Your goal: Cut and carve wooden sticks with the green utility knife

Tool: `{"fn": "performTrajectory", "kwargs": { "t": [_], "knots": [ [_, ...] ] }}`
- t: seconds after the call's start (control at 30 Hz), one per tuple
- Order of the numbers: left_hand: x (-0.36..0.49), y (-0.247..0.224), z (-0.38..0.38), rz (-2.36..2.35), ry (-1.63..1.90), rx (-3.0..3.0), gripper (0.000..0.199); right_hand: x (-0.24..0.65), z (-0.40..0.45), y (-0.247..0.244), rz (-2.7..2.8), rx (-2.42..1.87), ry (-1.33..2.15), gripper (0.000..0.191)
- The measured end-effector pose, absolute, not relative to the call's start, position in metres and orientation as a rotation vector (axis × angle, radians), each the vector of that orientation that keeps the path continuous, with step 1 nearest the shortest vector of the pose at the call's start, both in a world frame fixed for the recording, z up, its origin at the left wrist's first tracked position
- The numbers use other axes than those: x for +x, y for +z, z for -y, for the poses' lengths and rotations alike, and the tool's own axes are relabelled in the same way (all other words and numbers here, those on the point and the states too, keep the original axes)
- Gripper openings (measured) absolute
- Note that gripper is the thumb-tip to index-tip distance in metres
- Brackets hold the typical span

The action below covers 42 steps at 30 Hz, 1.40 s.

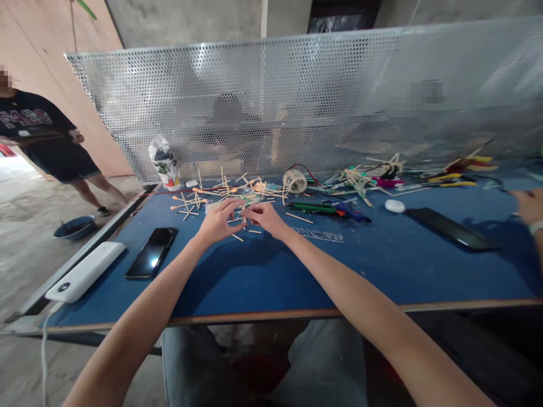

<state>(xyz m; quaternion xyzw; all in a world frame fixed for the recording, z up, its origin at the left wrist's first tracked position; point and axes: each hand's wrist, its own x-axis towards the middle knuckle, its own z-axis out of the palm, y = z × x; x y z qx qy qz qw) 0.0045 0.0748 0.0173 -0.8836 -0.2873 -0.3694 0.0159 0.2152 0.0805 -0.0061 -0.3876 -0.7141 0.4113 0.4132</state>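
Note:
My left hand [221,220] is curved around a small piece made of thin wooden sticks [244,219], thumb low and fingers above it. From the other side, my right hand [265,219] pinches the same piece, which is partly hidden by the fingers. Loose wooden sticks [237,238] lie just below my hands. Behind them spreads a clutter of joined sticks, some with orange ends [199,191]. Green-handled pliers [311,208] and a blue-and-black tool [352,212] rest right of my right hand, above a clear plastic strip [320,234].
A black phone [151,253] and white power bank [87,271] lie left on the blue table [263,282]. A cup [167,167] stands behind. Tape roll [294,181], white case [395,206] and dark phone [452,228] lie rightward. Another person's hand [528,206] is far right. Perforated metal panel [254,85] borders the back.

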Motion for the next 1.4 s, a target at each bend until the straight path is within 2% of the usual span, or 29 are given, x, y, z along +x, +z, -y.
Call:
{"fn": "performTrajectory", "kwargs": {
  "t": [0.63,1.13,1.4],
  "knots": [
    [0.004,0.013,-0.078,0.901,-1.169,-2.755,0.058,0.211,-0.077,-0.003,1.823,-1.03,0.992,0.033],
    [0.007,0.007,-0.082,0.942,-1.002,-2.752,0.06,0.215,-0.079,-0.009,1.776,-1.08,0.982,0.032],
    [0.001,0.012,-0.084,0.879,-1.069,-2.795,0.057,0.216,-0.074,-0.001,1.779,-1.05,0.992,0.035]
  ]
}}
